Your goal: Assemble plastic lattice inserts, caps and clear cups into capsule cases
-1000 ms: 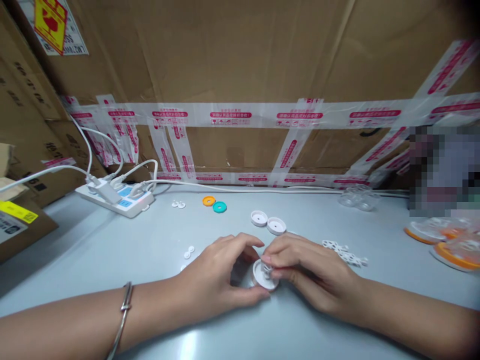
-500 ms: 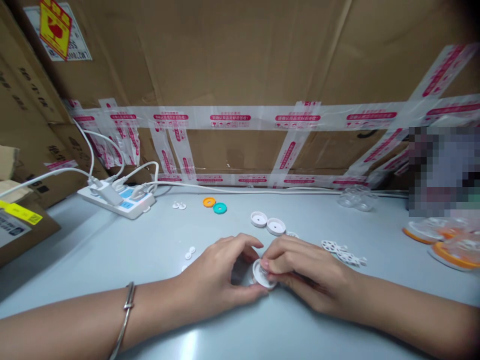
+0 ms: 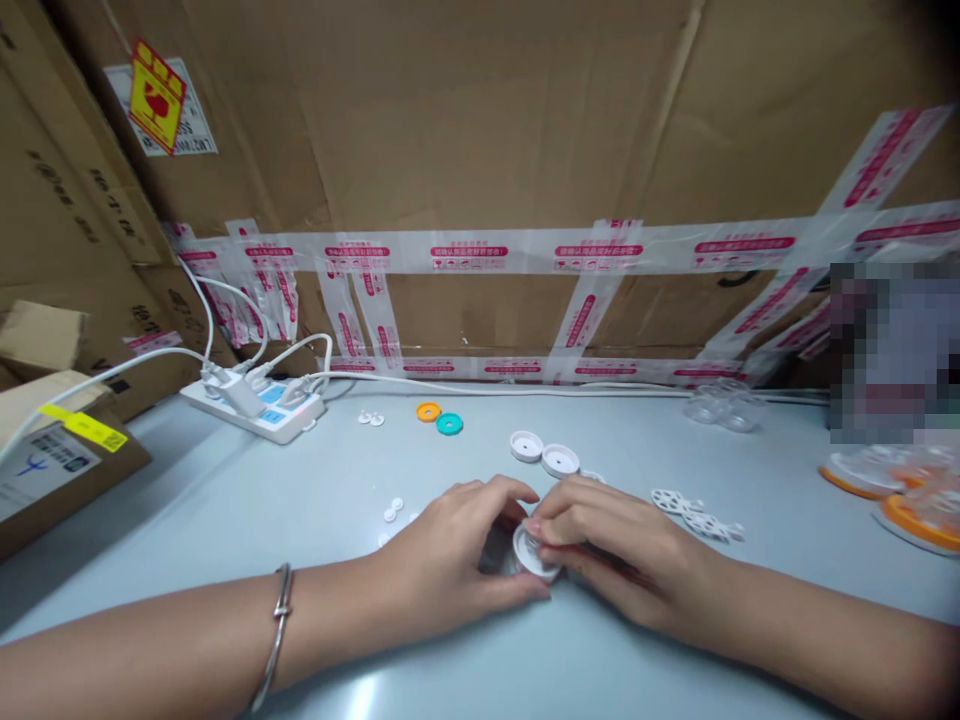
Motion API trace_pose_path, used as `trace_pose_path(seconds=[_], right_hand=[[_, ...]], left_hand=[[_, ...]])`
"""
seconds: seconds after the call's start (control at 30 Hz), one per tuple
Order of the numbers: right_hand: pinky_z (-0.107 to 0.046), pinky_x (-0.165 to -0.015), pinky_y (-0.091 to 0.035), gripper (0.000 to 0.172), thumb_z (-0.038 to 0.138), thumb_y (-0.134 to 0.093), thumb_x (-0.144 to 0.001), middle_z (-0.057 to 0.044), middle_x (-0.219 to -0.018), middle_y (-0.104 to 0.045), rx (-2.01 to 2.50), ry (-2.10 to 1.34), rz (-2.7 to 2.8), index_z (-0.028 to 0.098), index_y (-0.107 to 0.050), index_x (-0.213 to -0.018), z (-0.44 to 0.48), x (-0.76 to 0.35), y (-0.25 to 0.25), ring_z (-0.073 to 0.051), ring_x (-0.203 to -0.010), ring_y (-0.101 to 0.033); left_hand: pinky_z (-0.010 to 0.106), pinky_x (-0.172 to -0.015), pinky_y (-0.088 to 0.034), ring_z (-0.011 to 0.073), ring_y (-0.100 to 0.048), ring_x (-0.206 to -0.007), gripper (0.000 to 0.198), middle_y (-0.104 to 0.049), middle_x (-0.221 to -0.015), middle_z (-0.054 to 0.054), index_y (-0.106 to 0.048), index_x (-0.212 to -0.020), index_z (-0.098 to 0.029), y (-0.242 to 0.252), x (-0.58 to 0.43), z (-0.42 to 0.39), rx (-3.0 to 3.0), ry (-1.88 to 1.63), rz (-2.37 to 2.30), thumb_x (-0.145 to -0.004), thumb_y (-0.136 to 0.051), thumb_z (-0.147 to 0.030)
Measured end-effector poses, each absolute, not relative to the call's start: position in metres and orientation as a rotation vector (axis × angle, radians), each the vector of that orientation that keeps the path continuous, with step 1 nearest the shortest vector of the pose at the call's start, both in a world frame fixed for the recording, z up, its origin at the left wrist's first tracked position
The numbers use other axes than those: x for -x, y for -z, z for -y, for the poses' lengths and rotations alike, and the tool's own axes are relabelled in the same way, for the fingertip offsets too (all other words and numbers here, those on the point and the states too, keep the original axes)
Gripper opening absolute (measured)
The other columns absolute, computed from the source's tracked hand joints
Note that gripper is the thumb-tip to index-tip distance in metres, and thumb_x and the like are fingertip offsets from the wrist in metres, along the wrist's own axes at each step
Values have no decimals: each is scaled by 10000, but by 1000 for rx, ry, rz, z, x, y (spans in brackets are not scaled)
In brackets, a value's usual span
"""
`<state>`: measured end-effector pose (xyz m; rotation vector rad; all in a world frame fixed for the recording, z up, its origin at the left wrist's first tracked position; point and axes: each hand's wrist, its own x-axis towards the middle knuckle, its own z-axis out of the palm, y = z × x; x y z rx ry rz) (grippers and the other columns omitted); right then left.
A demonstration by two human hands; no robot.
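Observation:
In the head view, a round white plastic disc with a raised rim (image 3: pixel 534 565) sits at the table's front middle. My left hand (image 3: pixel 457 555) curls around its left side, thumb along the near edge and fingers behind. The fingers of my right hand (image 3: pixel 622 545) are pinched together inside the rim. What they hold there is small and mostly hidden. Just beyond my hands lie two more white discs (image 3: pixel 560 460), side by side. White openwork pieces (image 3: pixel 697 515) lie to the right of my right hand, and small white round parts (image 3: pixel 394 509) to the left.
An orange ring (image 3: pixel 428 411) and a teal ring (image 3: pixel 449 425) lie farther back. A power strip (image 3: pixel 255 405) with white cables stands at the back left, near an opened carton (image 3: pixel 75 450). Clear plastic parts (image 3: pixel 724 407) and orange-based pieces (image 3: pixel 919 520) are on the right. Large taped cardboard (image 3: pixel 480 120) walls the back.
The camera view has shifted slightly, so everything appears a little farther right and lower. Both hands stay at the white disc in nearly the same pose.

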<state>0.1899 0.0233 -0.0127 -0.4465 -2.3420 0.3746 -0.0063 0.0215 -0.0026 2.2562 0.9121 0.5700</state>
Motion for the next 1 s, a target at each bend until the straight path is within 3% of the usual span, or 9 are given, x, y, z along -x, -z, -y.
trace_pose_path(seconds=[0.1, 0.27, 0.4, 0.57, 1.0], right_hand=[[-257, -714, -473, 177, 58, -487, -845, -53, -826, -622, 495, -363, 2326, 175, -524, -973, -21, -190, 16, -134, -787, -569], [-289, -839, -464, 451, 239, -573, -833, -72, -1073, -553, 678, -329, 2156, 247, -359, -1230, -17, -192, 17, -164, -975, -543], [-299, -801, -495, 412, 363, -574, -822, -37, -1021, -516, 898, -753, 1848, 312, -358, -1169, -7, -187, 13, -149, -914, -553], [-337, -817, -497, 474, 482, -618, -748, -27, -913, -561, 980, -1504, 1524, 250, -396, -1097, 1, -175, 9, -149, -845, -602], [-292, -820, -474, 348, 371, -721, -680, -17, -868, -698, 947, -1770, 1286, 208, -644, -978, -10, -171, 11, -146, -840, -641]], left_hand=[[280, -739, -444, 167, -579, -843, 326, -634, -958, 46, -502, -1036, -177, 4, 6, -22, -2259, -609, -888, -744, -634, -244], [261, -692, -454, 151, -596, -787, 434, -644, -896, 40, -456, -1103, -178, 4, 8, -22, -2083, -749, -902, -729, -658, -270], [299, -775, -438, 166, -596, -849, 493, -663, -908, 45, -440, -1104, -187, -3, 10, -22, -2010, -905, -968, -698, -703, -282], [298, -797, -449, 168, -626, -852, 523, -682, -915, 41, -427, -1126, -207, -6, 12, -21, -2040, -931, -942, -699, -715, -295], [281, -733, -456, 162, -611, -773, 608, -669, -842, 26, -436, -1105, -197, 0, 14, -25, -2128, -853, -989, -622, -767, -361]])
